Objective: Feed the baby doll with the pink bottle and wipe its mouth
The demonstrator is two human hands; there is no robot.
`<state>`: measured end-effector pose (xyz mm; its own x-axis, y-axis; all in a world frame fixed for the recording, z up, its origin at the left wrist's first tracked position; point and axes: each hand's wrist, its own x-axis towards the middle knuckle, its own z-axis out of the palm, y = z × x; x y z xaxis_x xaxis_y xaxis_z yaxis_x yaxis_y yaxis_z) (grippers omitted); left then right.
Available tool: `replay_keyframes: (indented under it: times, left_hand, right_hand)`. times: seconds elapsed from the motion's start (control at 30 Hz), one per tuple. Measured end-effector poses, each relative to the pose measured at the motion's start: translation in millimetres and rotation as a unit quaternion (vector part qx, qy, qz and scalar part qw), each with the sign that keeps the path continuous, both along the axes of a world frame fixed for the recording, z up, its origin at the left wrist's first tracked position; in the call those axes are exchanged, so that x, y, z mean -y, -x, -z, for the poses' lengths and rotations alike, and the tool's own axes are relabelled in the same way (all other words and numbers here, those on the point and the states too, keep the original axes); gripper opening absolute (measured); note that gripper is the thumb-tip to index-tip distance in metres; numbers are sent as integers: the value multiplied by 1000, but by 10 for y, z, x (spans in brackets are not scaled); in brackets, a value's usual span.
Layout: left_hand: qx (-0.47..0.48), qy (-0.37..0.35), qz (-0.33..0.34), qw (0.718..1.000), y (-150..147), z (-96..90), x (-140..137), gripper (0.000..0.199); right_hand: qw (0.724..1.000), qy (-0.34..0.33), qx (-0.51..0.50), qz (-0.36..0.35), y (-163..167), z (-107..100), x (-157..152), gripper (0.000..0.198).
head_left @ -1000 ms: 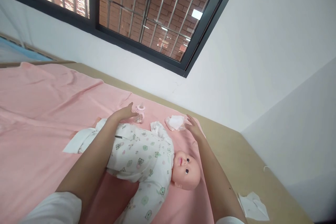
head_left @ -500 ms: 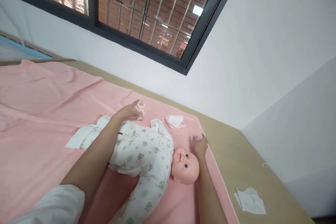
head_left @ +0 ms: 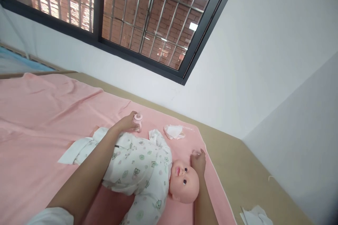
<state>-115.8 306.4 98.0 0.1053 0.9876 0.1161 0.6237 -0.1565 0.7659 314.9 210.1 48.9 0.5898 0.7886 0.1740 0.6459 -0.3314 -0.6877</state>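
My left hand (head_left: 127, 122) is closed round a small pink-topped baby bottle (head_left: 138, 120), held upright beyond the doll's body. A baby doll (head_left: 184, 182) in white printed clothes lies on its back on the pink blanket (head_left: 39, 123), its head to the right. My left forearm crosses over the doll's lower body. Just beyond the doll's head, my right hand (head_left: 198, 163) has its fingers curled round a small clear piece (head_left: 195, 152), mostly hidden, which looks like a bottle cap. The right forearm runs alongside the head.
A crumpled white tissue in clear wrapping (head_left: 174, 132) lies on the blanket between my hands. Folded white cloth or paper (head_left: 256, 216) rests on the wooden surface (head_left: 227, 151) at the lower right. A white wall (head_left: 216, 88) and a dark-framed window (head_left: 169, 74) stand behind.
The view has tilted up, so everything sits lower in the picture. My right hand's fingers have turned inward and the clear piece shows more. The bottle stays in my left hand.
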Motion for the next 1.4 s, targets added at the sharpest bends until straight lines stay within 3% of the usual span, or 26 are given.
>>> replay_keyframes:
  times: [0.17,0.37,0.53,0.63,0.77,0.93,1.03,1.13,1.23,1.4]
  left_hand:
    - [-6,-5,-11,1000,6,-9,10,71]
    - [6,-23,16,1000,4,-64,79,85]
    - [5,-39,47,998,13,-118,121,52]
    - [15,-55,45,997,36,-167,122,54]
    - [44,-95,44,993,23,-322,173,57]
    - [166,-130,82,974,-258,-660,486,74]
    - [218,-118,156,956,-546,-856,792,80]
    - [200,-112,228,946,-811,-998,1125,76]
    - [140,-102,273,946,-978,-1083,1410,84]
    - [96,-85,286,950,-1059,-1140,1628,96]
  right_hand:
    - [1000,-5,0,-26,-20,-5,48,83]
    - [999,-9,-21,-22,-43,36,25,83]
    - [998,-34,-44,-5,-51,64,42,82]
    - [996,-51,-74,-11,-30,-8,97,85]
    - [981,-114,-153,-43,84,-274,138,87]
    - [915,-226,-291,-166,431,-818,237,81]
    - [888,-249,-301,-242,710,-1149,419,78]
    - [874,-263,-286,-290,967,-1401,663,77]
    - [850,-299,-295,-316,1153,-1552,883,78]
    - [828,-297,-281,-384,1302,-1638,1069,69]
